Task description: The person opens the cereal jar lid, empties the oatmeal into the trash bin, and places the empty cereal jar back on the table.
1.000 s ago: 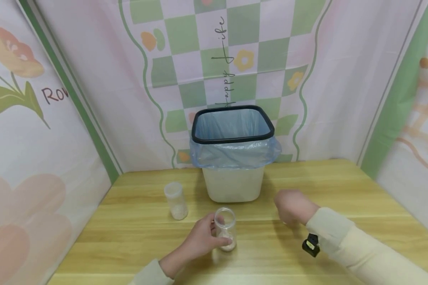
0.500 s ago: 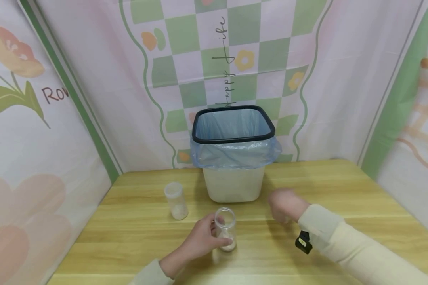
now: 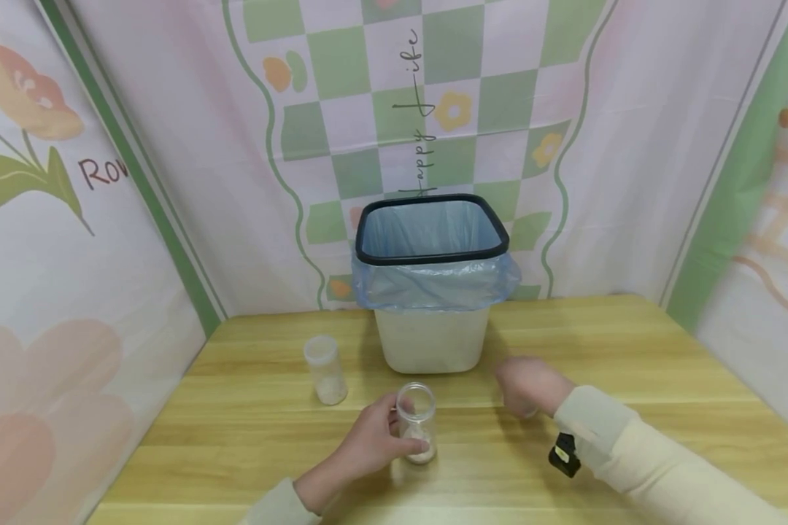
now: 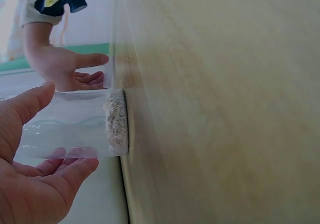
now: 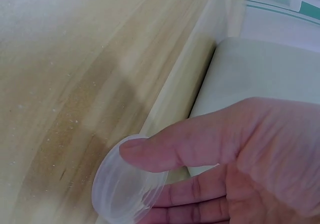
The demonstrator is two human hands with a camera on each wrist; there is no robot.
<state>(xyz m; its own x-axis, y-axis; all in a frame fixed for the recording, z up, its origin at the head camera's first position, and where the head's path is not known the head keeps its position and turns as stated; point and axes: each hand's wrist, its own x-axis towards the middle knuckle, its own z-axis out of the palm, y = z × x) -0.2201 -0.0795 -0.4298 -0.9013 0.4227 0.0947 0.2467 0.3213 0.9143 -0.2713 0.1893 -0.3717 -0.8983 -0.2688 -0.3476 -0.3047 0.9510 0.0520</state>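
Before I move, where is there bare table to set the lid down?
Bare table lies between the bin and the right edge, beyond the right hand, which holds the lid, and also left of the capped jar. It's crowded where the left hand and its open jar sit in front of the bin. Fine specks dot the table near the lid.

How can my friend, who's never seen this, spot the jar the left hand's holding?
Find the white bin with a blue bag on the wooden table. In front, a left hand holds a clear jar upright. Its top is open, while the other jar, farther left, wears a whitish lid.
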